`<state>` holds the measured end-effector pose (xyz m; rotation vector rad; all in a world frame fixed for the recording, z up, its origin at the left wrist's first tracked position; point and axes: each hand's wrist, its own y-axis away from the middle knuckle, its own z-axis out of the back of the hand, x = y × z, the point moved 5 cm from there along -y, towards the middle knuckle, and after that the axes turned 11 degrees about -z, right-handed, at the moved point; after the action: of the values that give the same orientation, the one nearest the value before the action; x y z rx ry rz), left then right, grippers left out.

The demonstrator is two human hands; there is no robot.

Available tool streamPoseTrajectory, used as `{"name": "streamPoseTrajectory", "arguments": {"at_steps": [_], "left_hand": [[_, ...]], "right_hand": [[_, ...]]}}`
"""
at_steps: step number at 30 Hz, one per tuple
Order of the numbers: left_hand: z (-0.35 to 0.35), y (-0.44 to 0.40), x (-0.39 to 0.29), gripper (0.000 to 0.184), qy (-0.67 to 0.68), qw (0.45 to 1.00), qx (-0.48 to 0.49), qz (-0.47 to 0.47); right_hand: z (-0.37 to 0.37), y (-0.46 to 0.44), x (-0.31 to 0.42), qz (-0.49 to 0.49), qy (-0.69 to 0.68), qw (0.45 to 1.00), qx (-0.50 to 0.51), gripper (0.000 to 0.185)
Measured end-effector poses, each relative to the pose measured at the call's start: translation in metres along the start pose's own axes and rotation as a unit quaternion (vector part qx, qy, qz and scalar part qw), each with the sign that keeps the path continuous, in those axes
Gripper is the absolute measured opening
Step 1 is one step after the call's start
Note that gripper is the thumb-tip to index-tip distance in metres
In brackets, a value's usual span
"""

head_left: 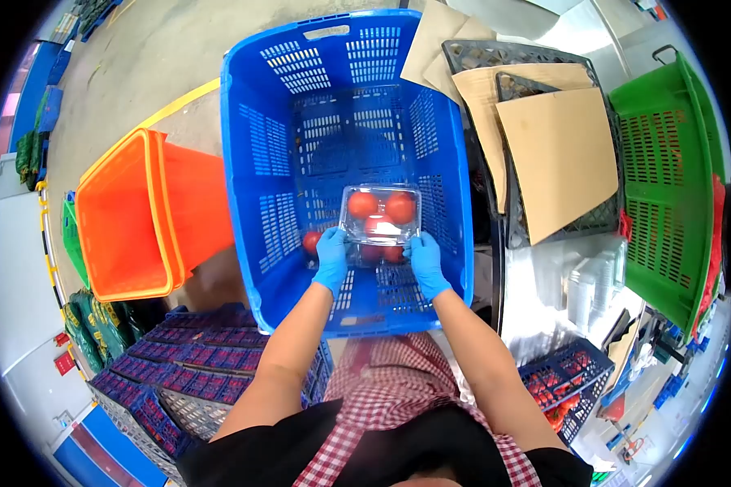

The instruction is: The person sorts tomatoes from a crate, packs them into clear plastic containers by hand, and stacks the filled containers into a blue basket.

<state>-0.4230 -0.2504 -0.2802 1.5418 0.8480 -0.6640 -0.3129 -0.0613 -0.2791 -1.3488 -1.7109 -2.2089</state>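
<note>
Between my two blue-gloved hands is a clear plastic clamshell box (380, 214) with several red tomatoes (400, 208) inside. My left hand (331, 258) grips its near left corner, and my right hand (425, 261) grips the near right corner. The box is held over the inside of a large blue crate (260, 203). Lower in the crate, a loose-looking tomato (311, 242) shows beside my left hand. More red shows below the box's near edge; I cannot tell whether it lies in the same box or under it.
An orange bin (170, 219) stands left of the crate. On the right, cardboard sheets (556, 158) lie on black trays, near stacked clear containers (591, 288) and a green crate (662, 170). Stacked dark crates (211, 349) stand at lower left; a tomato crate (564, 377) is at lower right.
</note>
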Motion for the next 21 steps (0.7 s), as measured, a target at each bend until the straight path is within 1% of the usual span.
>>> {"name": "streamPoseTrajectory", "arguments": {"at_steps": [1,2,3,5,6,9,10,13,16,19,21], "left_hand": [[0.001,-0.012,0.014,0.005,-0.004,1.0,0.003,0.007],[0.005,-0.027,0.03,0.005,-0.01,1.0,0.019,0.014],[0.006,-0.038,0.045,0.007,-0.001,1.0,0.012,0.018],[0.011,-0.052,0.074,0.016,0.014,0.999,0.0,0.034],[0.014,-0.057,0.085,0.019,0.017,0.999,0.016,0.041],[0.025,-0.06,0.114,0.019,-0.032,0.994,0.021,0.098],[0.025,-0.058,0.12,0.018,-0.022,0.996,-0.001,0.087],[0.027,-0.055,0.133,0.016,0.03,0.993,-0.032,0.112],[0.029,-0.059,0.145,0.015,0.054,0.989,-0.025,0.132],[0.027,-0.063,0.141,0.012,0.039,0.994,-0.032,0.097],[0.022,-0.062,0.138,0.01,0.049,0.994,-0.059,0.078]], "right_hand": [[0.002,-0.024,-0.021,-0.016,0.01,1.0,0.011,0.014],[0.003,-0.043,-0.035,-0.004,0.046,0.999,-0.003,0.015],[0.003,-0.056,-0.041,-0.008,0.042,0.999,-0.013,0.015],[0.002,-0.073,-0.056,-0.024,0.031,0.999,-0.035,0.016],[0.004,-0.082,-0.067,-0.039,0.028,0.998,-0.046,0.016],[0.013,-0.099,-0.099,-0.098,0.008,0.994,-0.042,0.017],[0.016,-0.101,-0.108,-0.107,0.012,0.994,-0.036,0.017],[0.018,-0.101,-0.129,-0.204,-0.102,0.971,-0.074,0.015],[0.016,-0.105,-0.135,-0.215,-0.142,0.965,-0.051,0.017],[0.015,-0.111,-0.129,-0.151,-0.139,0.976,-0.072,0.015],[0.014,-0.113,-0.126,-0.146,-0.126,0.978,-0.077,0.015]]}}
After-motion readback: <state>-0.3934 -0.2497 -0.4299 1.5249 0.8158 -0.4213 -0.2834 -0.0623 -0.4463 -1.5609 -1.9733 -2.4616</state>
